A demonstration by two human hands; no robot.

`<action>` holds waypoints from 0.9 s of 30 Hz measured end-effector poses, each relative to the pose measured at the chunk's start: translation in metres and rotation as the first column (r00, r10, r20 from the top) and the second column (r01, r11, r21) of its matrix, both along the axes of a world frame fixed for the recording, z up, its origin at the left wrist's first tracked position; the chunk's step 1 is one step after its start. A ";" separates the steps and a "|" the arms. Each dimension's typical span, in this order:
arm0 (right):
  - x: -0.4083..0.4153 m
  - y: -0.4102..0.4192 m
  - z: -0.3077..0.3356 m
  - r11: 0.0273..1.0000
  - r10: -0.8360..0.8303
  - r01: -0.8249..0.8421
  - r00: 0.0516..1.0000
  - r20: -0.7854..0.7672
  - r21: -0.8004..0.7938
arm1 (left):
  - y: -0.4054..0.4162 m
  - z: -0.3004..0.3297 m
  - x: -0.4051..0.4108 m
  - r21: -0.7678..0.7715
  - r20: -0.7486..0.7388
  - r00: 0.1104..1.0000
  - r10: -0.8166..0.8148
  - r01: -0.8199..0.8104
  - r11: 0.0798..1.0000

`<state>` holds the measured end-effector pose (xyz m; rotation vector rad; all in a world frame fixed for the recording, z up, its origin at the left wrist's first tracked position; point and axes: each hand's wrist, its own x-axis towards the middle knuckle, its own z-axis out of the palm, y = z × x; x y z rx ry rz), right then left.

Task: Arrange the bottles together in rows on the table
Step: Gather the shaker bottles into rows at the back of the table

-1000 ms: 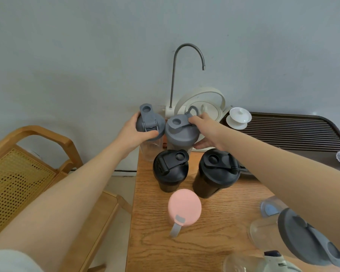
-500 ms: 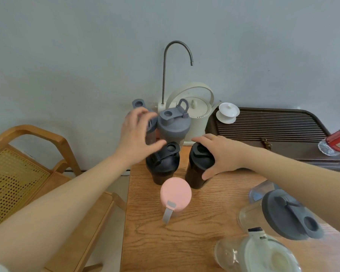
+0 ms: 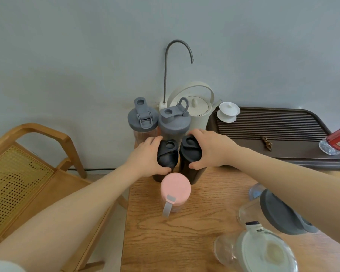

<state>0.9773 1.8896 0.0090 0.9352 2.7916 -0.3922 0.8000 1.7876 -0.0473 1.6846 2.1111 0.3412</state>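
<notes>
Two grey-lidded bottles stand side by side at the back of the wooden table (image 3: pixel 165 242): a clear one (image 3: pixel 143 120) on the left and a grey one (image 3: pixel 174 124) on the right. In front of them stand two black bottles. My left hand (image 3: pixel 147 158) grips the left black bottle (image 3: pixel 167 158) at its lid. My right hand (image 3: pixel 210 152) grips the right black bottle (image 3: pixel 189 156) the same way. A pink-lidded bottle (image 3: pixel 175 190) stands just in front of the pair. Near the right front are a clear bottle with a dark grey lid (image 3: pixel 279 213) and a clear bottle with a white lid (image 3: pixel 263 250).
A white kettle (image 3: pixel 196 107) and a curved tap (image 3: pixel 177 61) stand behind the bottles against the wall. A dark slatted tray (image 3: pixel 279 130) holds a white lidded cup (image 3: pixel 228 111) and a tipped red-labelled bottle (image 3: pixel 338 140). A wooden chair (image 3: pixel 28 169) stands left of the table.
My hands left the two grey-lidded bottles at the back. They came down onto the two black bottles, which now stand closer together.
</notes>
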 end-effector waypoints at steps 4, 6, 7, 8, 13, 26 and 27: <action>-0.008 -0.016 0.000 1.000 0.021 -0.021 0.996 -0.083 -0.004 | -0.009 0.003 -0.018 0.039 -0.008 1.000 0.024 -0.023 0.999; -0.015 -0.019 -0.001 1.000 0.006 -0.007 0.992 -0.124 -0.004 | -0.012 0.007 -0.030 0.046 0.029 0.999 0.036 -0.037 0.998; -0.018 -0.020 -0.003 1.000 0.001 -0.002 0.991 -0.134 -0.004 | -0.014 0.008 -0.035 0.044 0.048 0.998 0.036 -0.038 0.998; -0.020 -0.021 -0.004 1.000 -0.002 0.002 0.990 -0.138 -0.004 | -0.014 0.007 -0.038 0.038 0.060 0.998 0.031 -0.033 0.999; -0.024 -0.023 0.006 1.000 -0.028 0.028 0.996 -0.081 0.006 | -0.015 0.000 -0.040 0.006 0.112 0.994 -0.012 0.011 1.000; -0.075 0.048 0.028 0.989 -0.121 0.113 0.989 -0.079 -0.098 | 0.042 0.031 -0.064 0.089 0.530 0.774 0.347 -0.457 0.885; -0.077 0.047 0.027 0.992 -0.115 0.110 0.990 -0.083 -0.064 | 0.045 0.029 -0.065 0.080 0.510 0.792 0.336 -0.433 0.898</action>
